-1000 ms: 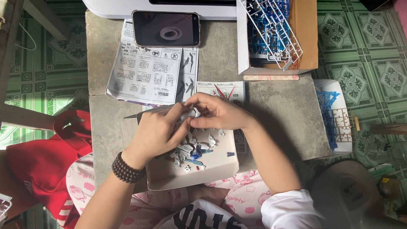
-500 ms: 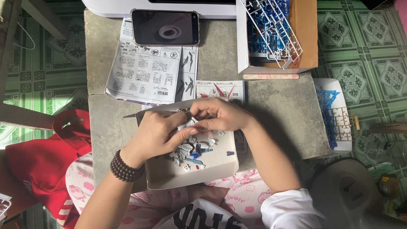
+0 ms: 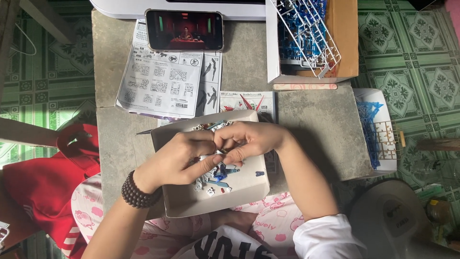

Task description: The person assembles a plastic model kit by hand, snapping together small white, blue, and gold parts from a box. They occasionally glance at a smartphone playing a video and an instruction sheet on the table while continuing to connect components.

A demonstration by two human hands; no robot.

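My left hand [image 3: 179,158] and my right hand [image 3: 249,141] meet over a shallow white box lid [image 3: 249,184] at the near edge of a grey stone table [image 3: 316,120]. Both hands pinch the same small white and grey model part [image 3: 218,152] between thumbs and fingertips. Below my fingers, several small white, blue and red model pieces [image 3: 215,180] lie loose in the lid. A dark bead bracelet [image 3: 136,192] circles my left wrist.
A folded instruction sheet [image 3: 163,84] lies behind the lid, a phone [image 3: 184,29] with a lit screen beyond it. A cardboard box [image 3: 342,43] with blue and white part frames stands at the back right. More frames [image 3: 378,129] hang off the right edge. A red bag [image 3: 45,182] sits left.
Both hands stay together over the lid, shifting slightly nearer as the fingers work the small part. The phone screen now shows a different picture.
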